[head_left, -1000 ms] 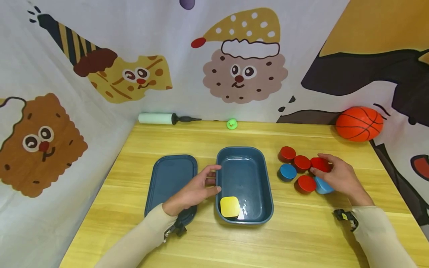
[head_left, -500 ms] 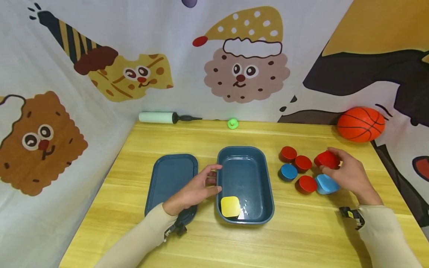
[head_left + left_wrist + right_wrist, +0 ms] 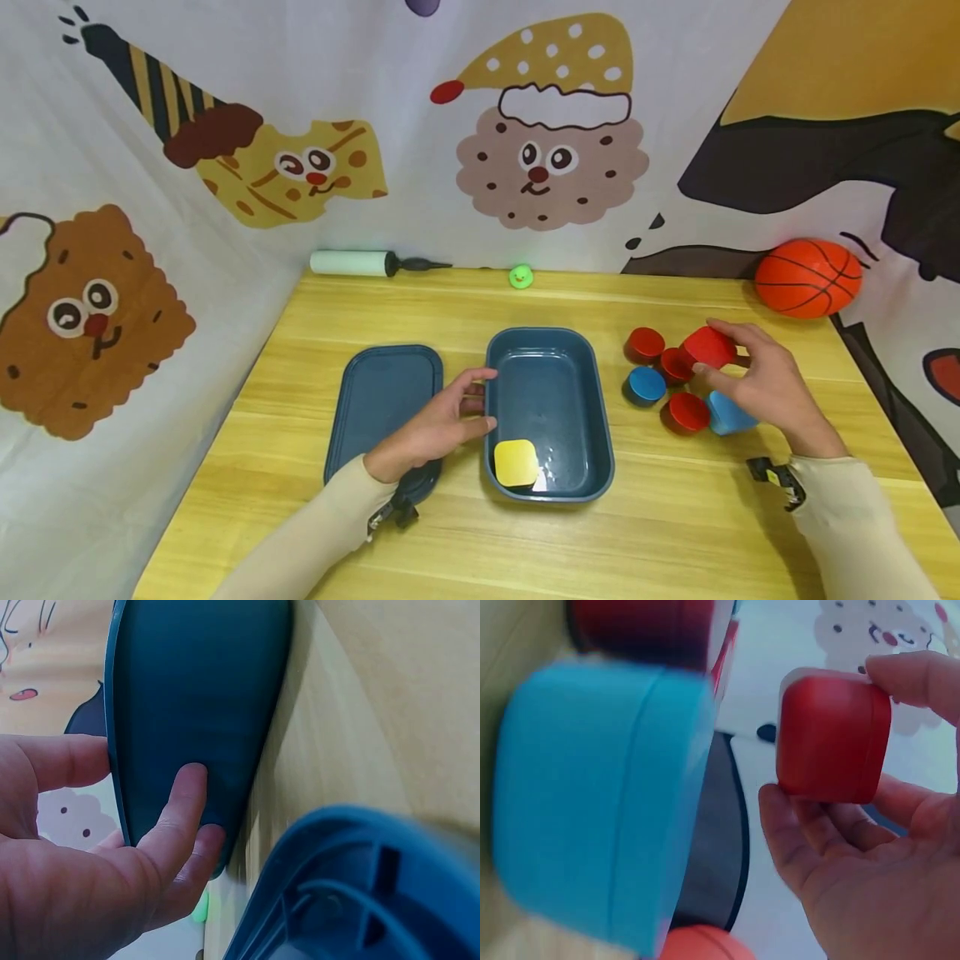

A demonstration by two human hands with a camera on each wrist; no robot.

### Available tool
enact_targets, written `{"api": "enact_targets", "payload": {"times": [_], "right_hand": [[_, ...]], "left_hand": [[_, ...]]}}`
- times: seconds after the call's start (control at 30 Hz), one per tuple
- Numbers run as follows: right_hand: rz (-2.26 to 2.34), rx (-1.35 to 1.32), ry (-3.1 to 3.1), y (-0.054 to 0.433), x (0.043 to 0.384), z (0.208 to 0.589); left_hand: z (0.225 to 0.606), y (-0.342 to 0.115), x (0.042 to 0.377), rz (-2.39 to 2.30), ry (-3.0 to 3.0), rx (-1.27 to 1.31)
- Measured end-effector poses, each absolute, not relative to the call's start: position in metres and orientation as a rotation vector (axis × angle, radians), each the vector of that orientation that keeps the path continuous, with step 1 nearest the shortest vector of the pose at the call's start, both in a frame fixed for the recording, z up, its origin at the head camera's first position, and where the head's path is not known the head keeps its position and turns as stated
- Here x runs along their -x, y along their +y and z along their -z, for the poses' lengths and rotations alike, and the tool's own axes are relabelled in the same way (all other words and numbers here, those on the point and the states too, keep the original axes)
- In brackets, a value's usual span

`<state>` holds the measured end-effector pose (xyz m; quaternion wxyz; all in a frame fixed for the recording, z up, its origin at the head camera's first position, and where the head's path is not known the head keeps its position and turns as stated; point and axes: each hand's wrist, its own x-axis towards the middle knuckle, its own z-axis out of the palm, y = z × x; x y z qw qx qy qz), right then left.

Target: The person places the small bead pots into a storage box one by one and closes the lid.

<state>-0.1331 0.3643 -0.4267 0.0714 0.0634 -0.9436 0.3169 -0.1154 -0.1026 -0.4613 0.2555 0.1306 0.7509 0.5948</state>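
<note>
My right hand (image 3: 772, 385) holds a small red rounded-square container (image 3: 707, 347) between thumb and fingers, raised above the table. In the right wrist view this red container (image 3: 829, 739) stands apart from a light blue container (image 3: 600, 802). Beside that hand sit several round red containers (image 3: 686, 413) and a darker blue one (image 3: 645, 386). My left hand (image 3: 438, 427) touches the left side of the dark blue box (image 3: 607, 450), its extended fingers against the outer wall (image 3: 187, 682) and its thumb by the rim. A yellow-topped container (image 3: 515, 462) lies in the box's near left corner.
Left of the box lies its dark blue lid (image 3: 382, 400), partly under my left forearm. Along the back edge are a pale green hand pump (image 3: 351, 264), a green toy duck (image 3: 520, 277) and an orange basketball (image 3: 807, 279). A printed cloth (image 3: 420, 200) hangs behind the table.
My right hand lifted the red rounded-square container from beside the light blue one, drew it right, then brought it back left and higher. My left hand stayed at the box.
</note>
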Motion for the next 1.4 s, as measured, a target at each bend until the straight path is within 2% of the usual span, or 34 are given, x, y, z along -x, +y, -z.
{"api": "enact_targets", "payload": {"times": [0.33,0.83,1.4], "right_hand": [[-0.975,-0.499,-2.744,0.325,0.136,0.42],[-1.014,-0.804,-2.683,0.269,0.134,0.417],[-0.952,-1.127,-2.81,0.215,0.115,0.432]], "left_hand": [[0.459,-0.101,0.114,-1.593,2.049,-0.34],[0.461,-0.103,0.116,-1.598,2.039,-0.356],[0.461,-0.104,0.116,-1.606,2.041,-0.337]]}}
